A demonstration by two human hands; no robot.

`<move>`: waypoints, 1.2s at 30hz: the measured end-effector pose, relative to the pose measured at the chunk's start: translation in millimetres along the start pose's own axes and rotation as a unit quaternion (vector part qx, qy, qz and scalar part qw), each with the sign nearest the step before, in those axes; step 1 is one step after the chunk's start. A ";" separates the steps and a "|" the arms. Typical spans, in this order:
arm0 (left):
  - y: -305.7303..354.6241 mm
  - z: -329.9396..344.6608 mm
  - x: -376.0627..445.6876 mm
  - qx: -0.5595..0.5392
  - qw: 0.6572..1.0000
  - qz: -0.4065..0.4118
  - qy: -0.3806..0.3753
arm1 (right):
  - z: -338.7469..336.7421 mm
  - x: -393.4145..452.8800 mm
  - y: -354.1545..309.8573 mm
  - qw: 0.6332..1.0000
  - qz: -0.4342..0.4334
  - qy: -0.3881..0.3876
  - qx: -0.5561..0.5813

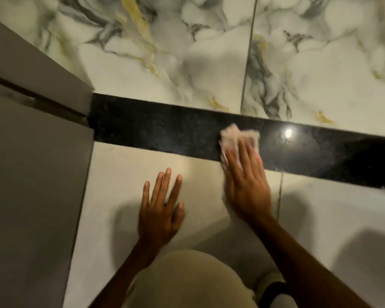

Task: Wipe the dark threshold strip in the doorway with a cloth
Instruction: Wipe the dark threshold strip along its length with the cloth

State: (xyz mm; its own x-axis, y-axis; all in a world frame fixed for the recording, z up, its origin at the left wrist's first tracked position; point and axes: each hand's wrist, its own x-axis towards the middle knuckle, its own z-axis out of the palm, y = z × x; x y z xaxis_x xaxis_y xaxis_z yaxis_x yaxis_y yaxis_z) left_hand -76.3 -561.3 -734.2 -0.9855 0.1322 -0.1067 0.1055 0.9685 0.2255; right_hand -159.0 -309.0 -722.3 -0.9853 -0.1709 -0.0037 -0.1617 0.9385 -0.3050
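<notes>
A dark, speckled threshold strip [160,130] runs across the floor from the left door frame to the right edge. A pale pinkish cloth [233,135] lies on the strip a little right of its middle. My right hand [246,183] presses flat on the cloth, fingers pointing at the strip, the cloth's far end sticking out past the fingertips. My left hand [161,207] rests flat on the plain pale tile in front of the strip, fingers spread, holding nothing. A bright light reflection shines on the strip to the right of the cloth.
A grey door frame or door panel [36,174] fills the left side, ending at the strip's left end. Marbled tiles with grey and gold veins [187,52] lie beyond the strip. My knee in light trousers [187,281] is at the bottom centre.
</notes>
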 end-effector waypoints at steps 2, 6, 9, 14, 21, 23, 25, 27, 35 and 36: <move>-5.4 -6.1 -0.6 0.001 0.999 -0.032 0.006 | -15.5 -48.5 27.7 0.998 0.042 -0.010 -0.043; -11.8 -0.7 -1.3 -0.011 0.996 -0.074 0.047 | -15.7 -21.4 46.2 0.980 0.171 0.053 -0.089; -13.3 9.0 -3.8 -0.001 0.996 -0.068 0.056 | 6.7 71.1 -7.2 0.969 0.221 0.101 0.041; -22.9 11.4 -7.1 0.002 0.998 -0.049 0.037 | 39.7 94.3 -107.0 0.996 -0.079 -0.029 0.005; -53.4 1.6 -25.4 -0.008 0.991 -0.114 0.068 | 6.7 -11.8 -8.5 0.997 0.031 -0.023 -0.065; -52.7 5.3 -22.6 -0.026 0.989 -0.127 0.069 | 13.7 31.3 -19.5 0.993 0.092 0.026 -0.067; -54.1 8.4 -22.7 -0.032 0.989 -0.124 0.070 | 29.6 86.1 -55.8 0.994 0.099 0.041 -0.036; -56.9 10.7 -23.4 -0.028 0.989 -0.129 0.067 | 49.2 124.9 -109.2 0.999 0.034 0.014 -0.010; -63.8 6.7 -32.1 -0.016 0.985 -0.163 0.053 | 39.5 34.0 -109.2 0.975 -0.211 -0.077 0.000; -64.6 7.0 -31.8 -0.015 0.985 -0.162 0.054 | 36.1 35.7 -92.7 0.978 -0.188 -0.085 -0.005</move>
State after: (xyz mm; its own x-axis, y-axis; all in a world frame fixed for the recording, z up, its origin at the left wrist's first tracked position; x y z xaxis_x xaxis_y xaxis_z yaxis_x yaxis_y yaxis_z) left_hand -50.9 -626.6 -752.1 -0.9753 -0.2084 -0.0736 -0.2198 0.9493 0.2248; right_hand -177.2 -412.9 -728.5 -0.8323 -0.5518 -0.0519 -0.5125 0.8019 -0.3069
